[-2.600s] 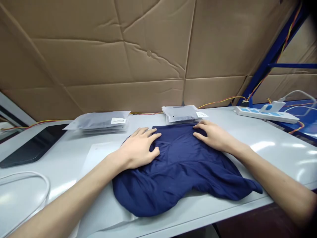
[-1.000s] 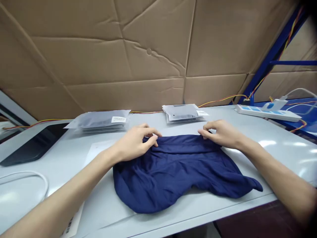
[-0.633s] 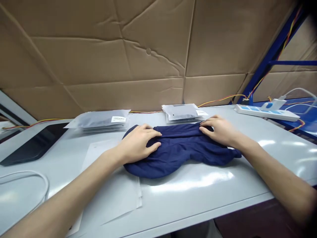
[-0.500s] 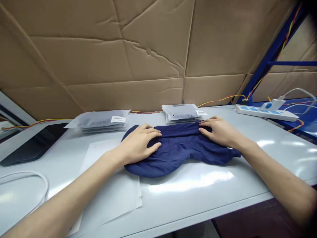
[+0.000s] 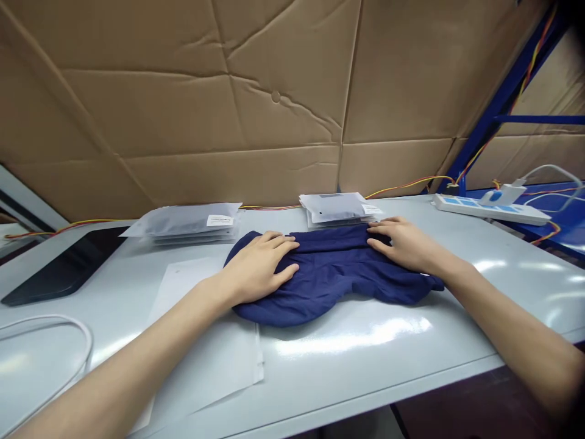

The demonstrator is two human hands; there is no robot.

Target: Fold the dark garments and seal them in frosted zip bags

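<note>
A navy blue cloth garment (image 5: pixel 329 274) lies partly folded on the light grey table (image 5: pixel 365 372), its lower edge curved and creased. My left hand (image 5: pixel 261 266) rests on its left part, palm down with fingers outstretched. At the garment's upper right, my right hand (image 5: pixel 400 242) lies on the cloth, fingers extended and thumb apart. Under the left forearm and the garment's left end is a thin stack of whitish plastic bags (image 5: pixel 219 360). What kind of garment it is cannot be made out.
Two stacks of labelled packed bags, one at left (image 5: pixel 187 222) and one in the middle (image 5: pixel 336 208), stand along the cardboard wall (image 5: pixel 274 134). A black tablet-like slab (image 5: pixel 64 268) and a white cable (image 5: pixel 86 335) lie at left. A power strip (image 5: pixel 493 209) sits at the right rear.
Very little differs. Both hands stay on the garment in nearly the same places; the right fingers look slightly flatter. The view has shifted a touch.
</note>
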